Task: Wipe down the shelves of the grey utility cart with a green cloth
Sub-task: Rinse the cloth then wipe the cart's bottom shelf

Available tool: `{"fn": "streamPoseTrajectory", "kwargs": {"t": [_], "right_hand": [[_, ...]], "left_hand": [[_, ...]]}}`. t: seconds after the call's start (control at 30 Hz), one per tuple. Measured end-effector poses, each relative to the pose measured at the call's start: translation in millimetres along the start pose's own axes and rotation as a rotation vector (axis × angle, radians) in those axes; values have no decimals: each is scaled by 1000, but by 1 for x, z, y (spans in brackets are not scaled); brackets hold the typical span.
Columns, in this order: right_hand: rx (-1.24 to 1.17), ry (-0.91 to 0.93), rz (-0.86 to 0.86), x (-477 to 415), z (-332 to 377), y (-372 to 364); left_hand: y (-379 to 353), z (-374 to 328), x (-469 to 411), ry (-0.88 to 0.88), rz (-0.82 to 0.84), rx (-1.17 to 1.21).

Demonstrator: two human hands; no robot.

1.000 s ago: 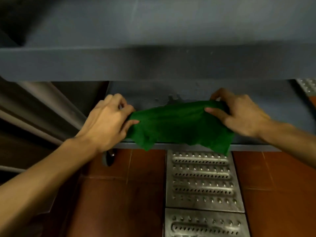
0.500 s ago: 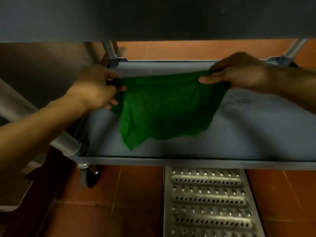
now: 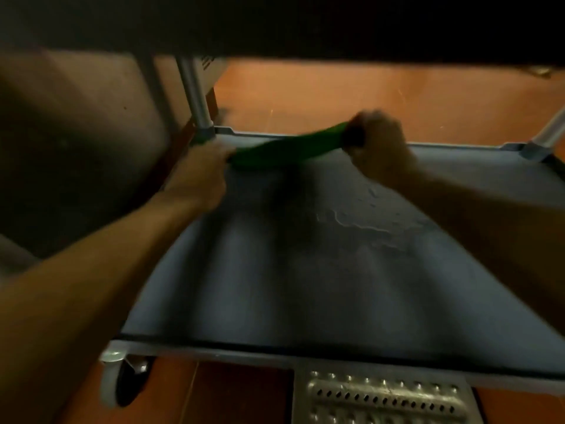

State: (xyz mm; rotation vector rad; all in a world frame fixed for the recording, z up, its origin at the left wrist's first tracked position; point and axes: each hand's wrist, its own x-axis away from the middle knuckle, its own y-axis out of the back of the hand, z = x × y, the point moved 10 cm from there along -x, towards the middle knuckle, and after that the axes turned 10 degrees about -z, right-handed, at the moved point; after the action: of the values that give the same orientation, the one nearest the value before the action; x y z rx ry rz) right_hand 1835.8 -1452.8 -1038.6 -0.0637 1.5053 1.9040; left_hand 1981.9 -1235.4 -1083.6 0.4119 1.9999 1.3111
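The green cloth [image 3: 287, 148] is stretched into a narrow band in the upper centre of the frame, along the far edge of the lower shelf [image 3: 305, 270] of the grey utility cart. Its left end sits lower than its right end. Motion blur hides whether the band touches the shelf surface or is just above it.

The left hand [image 3: 201, 169] grips the left end of the cloth, just beside the base of the rear left post [image 3: 195, 96]. The right hand [image 3: 379, 142] is closed in a fist round the right end, above the shelf's far rim. The hands are apart, one at each end of the cloth, and both forearms reach in from the lower corners of the frame. Individual fingers are too blurred to tell apart.

The lower shelf fills the middle of the frame. A patch of rough, wrinkled surface shows right of centre, below the right hand. The dark underside of the upper shelf [image 3: 275, 19] spans the top of the frame. A second post [image 3: 550, 130] rises at the right edge.

At lower left, a caster wheel [image 3: 113, 381] stands on the orange tiled floor [image 3: 336, 93]. At the bottom centre, a perforated metal grate [image 3: 382, 396] lies in the floor, in front of the shelf's near edge.
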Motion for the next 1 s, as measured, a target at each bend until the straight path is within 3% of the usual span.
{"fn": "streamPoseTrajectory", "kwargs": {"t": [0.07,0.13,0.23,0.33,0.73,1.0], "right_hand": [[141,-41,337,33,-18,-61],[246,-25,475,59,-25,-91],[298,44,416,56,-34,-94],[314,63,469,54,-46,-99],[259,33,372,60,-49,-91],[245,-73,438,69,-55,-88]], "left_hand": [[-48,9,30,89,240,-55],[-76,18,54,134,326,-102],[-62,23,42,142,165,-168],[-44,12,29,74,49,-299],[-51,19,39,80,104,-256],[-45,17,39,71,150,-266]]}}
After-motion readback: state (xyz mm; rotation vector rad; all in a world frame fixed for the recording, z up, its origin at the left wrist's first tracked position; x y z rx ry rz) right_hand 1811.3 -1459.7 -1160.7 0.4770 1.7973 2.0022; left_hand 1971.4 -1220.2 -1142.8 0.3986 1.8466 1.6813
